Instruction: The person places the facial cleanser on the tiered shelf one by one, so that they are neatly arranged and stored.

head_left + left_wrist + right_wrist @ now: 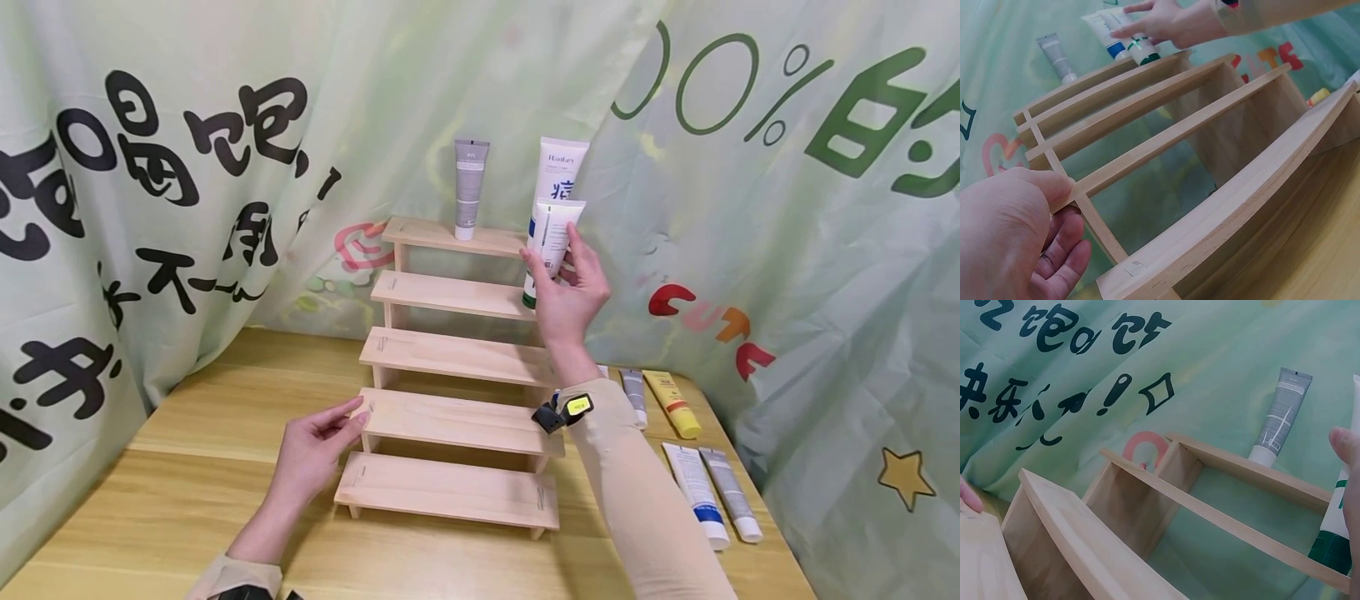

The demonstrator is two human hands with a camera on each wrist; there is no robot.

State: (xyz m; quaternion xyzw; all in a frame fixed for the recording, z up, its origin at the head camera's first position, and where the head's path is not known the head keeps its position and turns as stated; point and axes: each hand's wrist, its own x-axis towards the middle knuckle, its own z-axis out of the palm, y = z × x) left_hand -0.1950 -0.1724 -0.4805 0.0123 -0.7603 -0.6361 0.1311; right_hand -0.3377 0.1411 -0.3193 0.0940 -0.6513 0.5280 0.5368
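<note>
A stepped wooden display rack (457, 296) stands on the table. At its left side, my left hand (318, 450) pinches the end of the second shelf from the bottom, thumb above and fingers curled beneath in the left wrist view. My right hand (573, 296) grips a white tube (557, 229) with a green cap (1330, 547), held upright at the right end of the second shelf from the top. Whether the cap bears on that shelf I cannot tell. Behind it, a taller white tube (562, 158) with blue print stands at the top shelf's right. A grey tube (470, 187) stands cap-down on the top shelf.
Right of the rack, several tubes lie on the wooden table (225, 400): a yellow tube (675, 404), a white tube with a blue band (696, 492), a grey tube (730, 493) and others partly behind the right arm. A printed curtain (420, 83) hangs behind.
</note>
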